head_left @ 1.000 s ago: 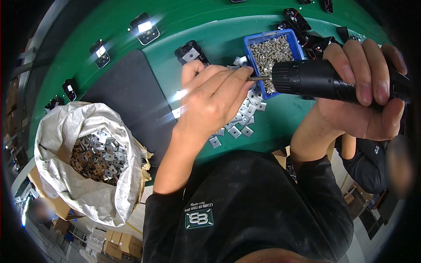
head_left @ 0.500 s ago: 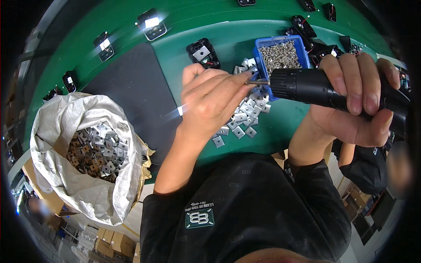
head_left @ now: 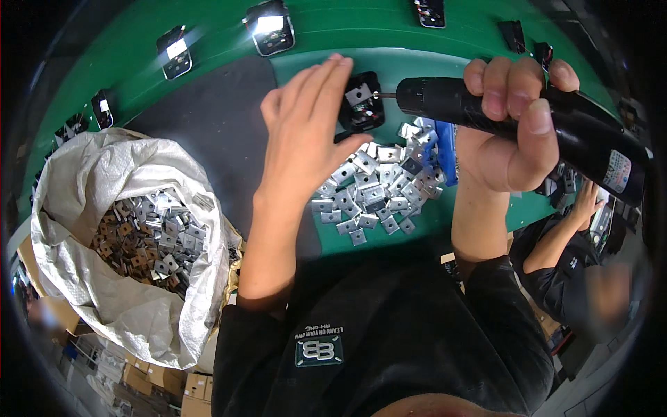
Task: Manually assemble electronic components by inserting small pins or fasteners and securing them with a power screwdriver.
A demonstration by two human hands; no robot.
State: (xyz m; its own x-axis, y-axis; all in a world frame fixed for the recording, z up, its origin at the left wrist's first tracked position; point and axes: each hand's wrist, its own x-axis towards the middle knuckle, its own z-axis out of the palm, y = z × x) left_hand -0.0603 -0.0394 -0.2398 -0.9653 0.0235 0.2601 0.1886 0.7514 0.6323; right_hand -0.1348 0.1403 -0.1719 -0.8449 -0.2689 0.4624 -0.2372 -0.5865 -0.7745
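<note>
A black electric screwdriver [head_left: 445,99] lies across my right hand [head_left: 517,115], whose fingers are wrapped round its body. Its thin bit points left and reaches the right side of a small black plastic housing [head_left: 363,119]. A silver square metal plate [head_left: 359,94] with a hole sits inside that housing, close to thin wires. Whether a screw is on the bit's tip is too small to tell. Along the housing's left edge rests my left hand [head_left: 306,128], fingers stretched out and thumb apart below it. Loose square metal plates [head_left: 375,187] lie heaped just below the housing.
On the left stands a white woven sack [head_left: 62,229] full of metal plates, beside a dark mat [head_left: 215,118]. My right wrist partly hides a blue bin [head_left: 447,153]. More black housings [head_left: 269,28] line the green bench's far side. A co-worker's hand [head_left: 586,201] is at the right.
My left hand has left the screwdriver's tip and opened out beside the housing. My right hand has brought the screwdriver up and left to the housing. The whole view has shifted somewhat.
</note>
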